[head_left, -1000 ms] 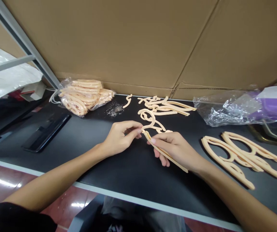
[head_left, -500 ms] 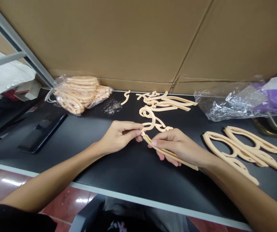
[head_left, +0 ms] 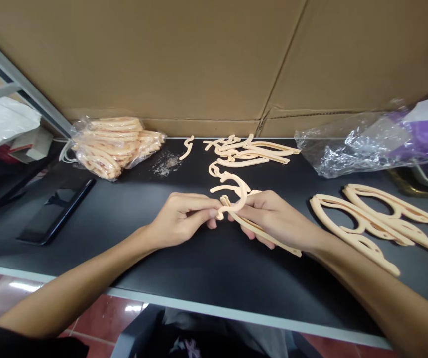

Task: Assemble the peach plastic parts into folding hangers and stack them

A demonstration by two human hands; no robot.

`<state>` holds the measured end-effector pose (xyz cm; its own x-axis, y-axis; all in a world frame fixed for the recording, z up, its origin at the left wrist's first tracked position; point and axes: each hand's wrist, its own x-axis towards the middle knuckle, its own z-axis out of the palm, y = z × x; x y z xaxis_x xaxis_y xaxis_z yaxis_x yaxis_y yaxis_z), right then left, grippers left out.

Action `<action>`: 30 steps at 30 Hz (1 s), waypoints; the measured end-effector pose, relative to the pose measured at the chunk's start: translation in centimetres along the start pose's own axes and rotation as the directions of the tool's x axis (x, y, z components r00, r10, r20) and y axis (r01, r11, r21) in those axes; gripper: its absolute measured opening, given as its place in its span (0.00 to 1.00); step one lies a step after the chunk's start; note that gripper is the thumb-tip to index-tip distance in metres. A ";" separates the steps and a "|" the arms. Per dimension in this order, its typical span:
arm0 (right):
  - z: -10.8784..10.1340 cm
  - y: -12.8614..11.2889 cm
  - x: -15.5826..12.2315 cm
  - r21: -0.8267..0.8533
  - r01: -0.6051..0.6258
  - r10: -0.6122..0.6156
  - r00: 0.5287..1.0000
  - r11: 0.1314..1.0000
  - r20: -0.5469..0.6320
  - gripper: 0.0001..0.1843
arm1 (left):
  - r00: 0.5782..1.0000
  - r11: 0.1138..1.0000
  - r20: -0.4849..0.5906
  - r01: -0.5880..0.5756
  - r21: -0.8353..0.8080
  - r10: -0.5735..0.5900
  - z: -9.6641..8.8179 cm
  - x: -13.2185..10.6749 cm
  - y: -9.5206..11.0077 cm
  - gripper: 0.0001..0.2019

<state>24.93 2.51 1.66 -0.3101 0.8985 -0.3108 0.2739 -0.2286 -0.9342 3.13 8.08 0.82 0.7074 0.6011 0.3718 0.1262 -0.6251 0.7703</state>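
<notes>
Both hands meet over the middle of a black table [head_left: 184, 278]. My right hand [head_left: 273, 219] is closed round a peach plastic hanger piece [head_left: 269, 236], a long flat bar that sticks out below the wrist. My left hand [head_left: 184, 216] pinches the curled hook end [head_left: 232, 191] of the same piece between thumb and fingers. The hook curves up and away from the hands.
Finished peach hangers [head_left: 371, 221] lie at the right. Loose peach parts [head_left: 249, 151] lie at the back middle, a clear bag of parts [head_left: 111, 141] at the back left. A dark phone [head_left: 55, 209] rests at the left. Crumpled plastic [head_left: 352, 149] and cardboard wall [head_left: 214, 59] stand behind.
The two hands have drawn closer together. The hook end has swung up and turned between the fingers. The view has tilted slightly downward.
</notes>
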 end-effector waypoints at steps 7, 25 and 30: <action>0.1 -0.1 -0.1 -0.026 0.075 -0.075 0.997 0.997 0.017 0.19 | 0.970 0.991 -0.203 0.131 -0.034 -0.135 0.2 -0.1 -0.9 0.08; 1.5 -0.3 -0.3 0.037 0.091 -0.092 0.995 0.995 0.035 0.19 | 0.958 0.972 -0.195 0.182 -0.148 -0.209 0.5 0.0 -0.6 0.09; 1.6 -0.1 -0.2 0.040 0.037 -0.038 0.999 0.999 0.024 0.18 | 0.963 0.978 -0.191 0.168 -0.120 -0.189 0.6 -0.1 -0.4 0.09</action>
<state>23.53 1.74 1.59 -0.3420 0.8974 -0.2789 0.2259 -0.2096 -0.9513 3.40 7.93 0.14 0.5243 0.7924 0.3118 0.1592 -0.4509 0.8783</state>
